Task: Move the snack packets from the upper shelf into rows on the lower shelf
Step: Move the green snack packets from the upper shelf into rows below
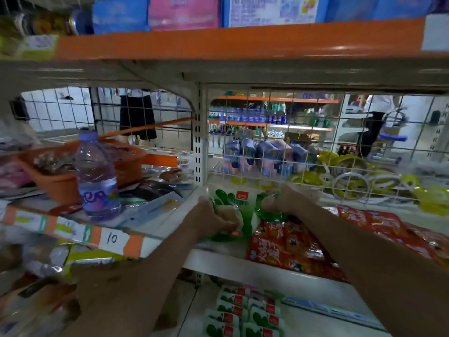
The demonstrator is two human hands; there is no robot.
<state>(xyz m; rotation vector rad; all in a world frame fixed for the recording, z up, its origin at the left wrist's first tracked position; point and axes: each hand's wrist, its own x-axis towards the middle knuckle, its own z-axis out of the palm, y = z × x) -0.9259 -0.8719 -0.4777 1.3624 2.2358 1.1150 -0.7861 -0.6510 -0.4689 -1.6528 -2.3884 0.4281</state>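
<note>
Left hand (211, 217) is on the upper shelf (243, 262) near its front edge, fingers curled round a green-white packet (234, 203), thumb across its face. Right hand (284, 199) is just beside it, further toward the back edge, fingers bunched on the crumpled top of a second green packet (269, 214). The grip is blurred but looks closed on it. The two packets touch or nearly touch; cannot tell which. Red packets (286, 242) lie flat along the upper shelf's front edge, right of the green ones and under the right forearm. Lower shelf (303, 324) carries packet rows (243, 312), green-white, in two columns near its left edge. Wire mesh (315, 142) closes the upper shelf's back. On the neighbouring shelf to the left, a bottle (97, 176) stands upright in front of an orange basket (60, 183).
</note>
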